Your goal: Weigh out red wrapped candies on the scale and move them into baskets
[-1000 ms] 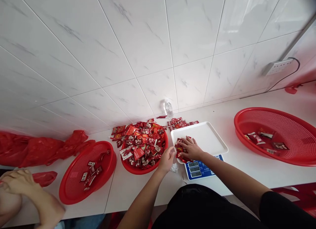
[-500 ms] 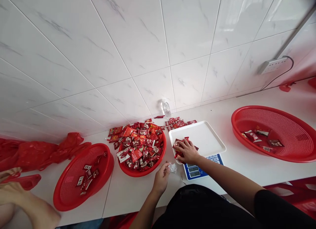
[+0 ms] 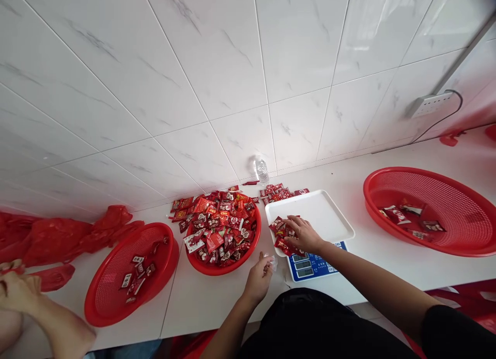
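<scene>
My left hand (image 3: 258, 280) is closed on a crumpled clear plastic bag (image 3: 273, 263) above the table's front part. Over the near-left corner of a white tray (image 3: 333, 214), my right hand (image 3: 304, 235) has its fingers apart and touches a small heap of red snack packets (image 3: 282, 241). The tray sits on a digital scale (image 3: 315, 266) with a blue key panel, which my right forearm partly covers. Left of the tray stands a red basket (image 3: 228, 270) heaped with similar red packets.
A red basket (image 3: 437, 175) at right and another (image 3: 96, 297) at left each hold several packets. More loose packets (image 3: 276, 192) and a clear plastic bottle (image 3: 261, 169) lie by the tiled wall. Another person's hands (image 3: 19, 292) are at far left beside red plastic bags (image 3: 58, 240).
My right hand has shifted slightly right on the tray, uncovering more packets. My left hand has moved a little to the right with the plastic bag.
</scene>
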{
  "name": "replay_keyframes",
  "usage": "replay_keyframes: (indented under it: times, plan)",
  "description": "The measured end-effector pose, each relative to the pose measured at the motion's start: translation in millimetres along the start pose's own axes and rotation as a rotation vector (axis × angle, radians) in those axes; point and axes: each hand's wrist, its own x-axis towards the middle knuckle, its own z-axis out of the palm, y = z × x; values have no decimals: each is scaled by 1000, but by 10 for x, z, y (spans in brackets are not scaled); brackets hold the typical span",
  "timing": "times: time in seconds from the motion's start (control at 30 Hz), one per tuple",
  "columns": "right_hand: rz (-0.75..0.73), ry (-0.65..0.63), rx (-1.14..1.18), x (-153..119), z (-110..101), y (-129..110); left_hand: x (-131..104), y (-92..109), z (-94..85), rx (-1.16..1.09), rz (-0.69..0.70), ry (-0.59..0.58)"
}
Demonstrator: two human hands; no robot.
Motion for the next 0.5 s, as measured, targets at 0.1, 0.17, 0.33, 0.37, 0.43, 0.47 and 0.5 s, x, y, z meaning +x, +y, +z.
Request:
replay_keyframes:
  times: [0.1,0.17,0.33,0.37,0.43,0.47,0.5]
  plan:
    - [43,8,-14,-164,-46,106,10,16,13,16,-12,-7]
    - [61,-12,-15,-294,-45,180,25,35,16,28,-10,-10]
    - [110,-76,-38,-469,13,318,91,84,19,69,13,-33]
    - [128,-76,-41,-450,20,330,103,92,21,75,17,-40]
    - [168,-65,-35,-364,18,334,122,105,30,89,29,-58]
    - [186,-60,-27,-305,11,325,128,110,38,95,36,-68]
    - [197,-61,-15,-245,1,310,130,115,47,98,40,-75]
